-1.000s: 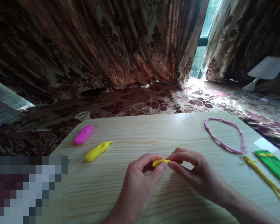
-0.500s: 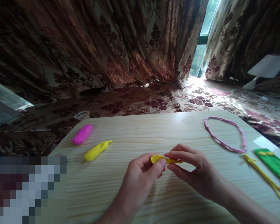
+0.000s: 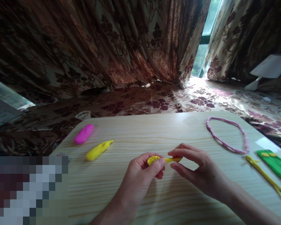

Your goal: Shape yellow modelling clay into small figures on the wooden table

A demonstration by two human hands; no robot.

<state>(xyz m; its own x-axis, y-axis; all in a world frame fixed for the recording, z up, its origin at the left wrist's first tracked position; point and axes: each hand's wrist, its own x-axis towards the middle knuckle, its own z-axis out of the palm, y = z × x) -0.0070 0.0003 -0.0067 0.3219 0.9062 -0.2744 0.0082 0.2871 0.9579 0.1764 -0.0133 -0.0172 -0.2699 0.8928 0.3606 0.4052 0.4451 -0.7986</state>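
A small piece of yellow modelling clay [image 3: 170, 160], broad and wrinkled at its left end and thin toward the right, is held above the table. My left hand [image 3: 142, 175] is closed on it, thumb pressed over the broad part. Around the thin end, my right hand [image 3: 196, 165] has thumb and index finger apart, with a gap showing between them; the clay's tip lies by its fingers, and whether they touch it I cannot tell. To the left rests a larger yellow clay lump [image 3: 98, 150] with a drawn-out tip.
A pink clay lump [image 3: 84, 134] lies at the table's [image 3: 140, 131] far left. On the right are a twisted pink clay loop [image 3: 239, 126], a forked yellow clay strip [image 3: 263, 175] and a flat green clay piece [image 3: 276, 165] with yellow bits. A white lamp [image 3: 269, 67] stands beyond.
My right hand's thumb and index finger have parted from their pinch. The small yellow clay has shifted slightly left with my left hand, and more of its thin end shows.
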